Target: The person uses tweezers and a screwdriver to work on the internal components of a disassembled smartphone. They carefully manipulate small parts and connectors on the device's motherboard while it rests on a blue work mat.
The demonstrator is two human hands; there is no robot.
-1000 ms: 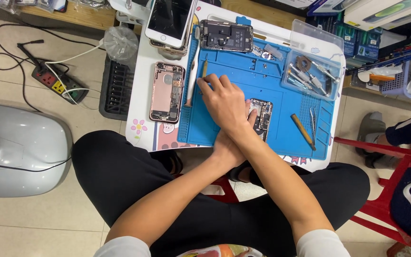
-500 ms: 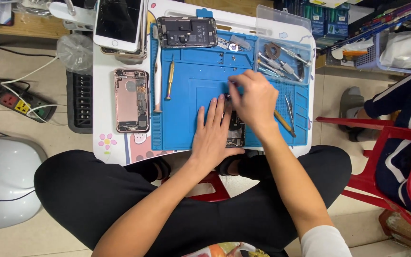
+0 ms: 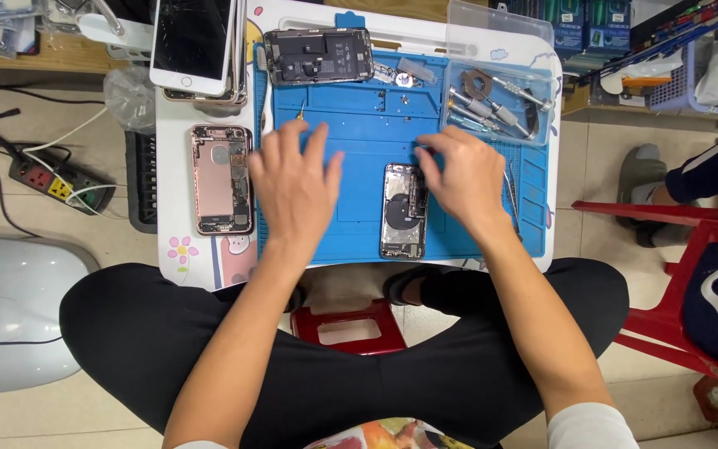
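Mid-repair on the opened phone (image 3: 402, 212). It lies on the blue mat (image 3: 359, 125), just left of my right fingers (image 3: 438, 162), long axis running away from me, coil toward me. Right fingers bent, pressed together at its top edge; pinching anything, cannot tell. Left hand (image 3: 292, 187) flat, fingers spread, empty. Next move needs fine tool.

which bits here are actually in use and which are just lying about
In use:
- opened phone beside the right hand
- blue repair mat under the left hand

Lying about:
- rose-gold phone housing
- cracked white phone
- power strip
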